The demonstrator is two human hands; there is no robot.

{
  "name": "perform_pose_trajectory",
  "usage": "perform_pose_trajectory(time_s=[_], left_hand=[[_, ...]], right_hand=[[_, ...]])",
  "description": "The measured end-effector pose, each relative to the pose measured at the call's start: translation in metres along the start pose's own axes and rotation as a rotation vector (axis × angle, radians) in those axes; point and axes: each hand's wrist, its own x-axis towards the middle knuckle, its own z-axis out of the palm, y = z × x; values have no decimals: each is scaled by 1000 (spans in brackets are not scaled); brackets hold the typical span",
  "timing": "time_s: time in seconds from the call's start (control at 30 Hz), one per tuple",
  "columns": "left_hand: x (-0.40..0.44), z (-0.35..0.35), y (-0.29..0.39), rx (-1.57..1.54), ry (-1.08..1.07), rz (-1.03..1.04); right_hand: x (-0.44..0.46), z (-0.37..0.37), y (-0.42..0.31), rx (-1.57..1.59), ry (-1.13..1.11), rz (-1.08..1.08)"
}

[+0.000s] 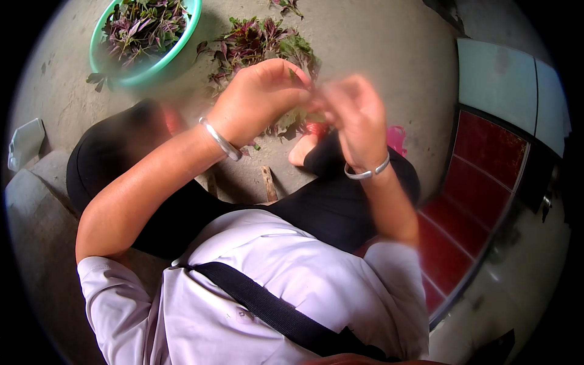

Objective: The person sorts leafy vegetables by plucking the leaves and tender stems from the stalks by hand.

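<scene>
My left hand, with a silver bangle at its wrist, is closed in a pinch. A small green bit of leafy stem shows between its fingers. Right up against its fingertips is my right hand, also wearing a bangle; its fingers are curled in and slightly blurred, and what they pinch is hidden. Just below the hands are pale green and dark leaves; I cannot tell whether they hang from the fingers or lie on the floor. Beyond the hands, a loose pile of purple-green leafy vegetables lies on the floor.
A green basin holding purple-green leaves stands at the upper left. My black-trousered legs are spread on either side. Dark red tiles run along the right. A pink plastic item lies beside my right knee. Stray leaves dot the concrete floor.
</scene>
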Motion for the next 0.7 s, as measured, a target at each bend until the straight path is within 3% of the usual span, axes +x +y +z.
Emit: perform_pose_trajectory(time_s=[0.1,0.4,0.7], left_hand=[[-1,-3,7,26,-57,-126],[1,-5,7,198,-46,-104],[1,-5,6,120,-37,-143]], right_hand=[[0,-1,-1,29,-6,22],[-1,-1,-2,33,-38,31],[0,-1,-3,53,-17,47]])
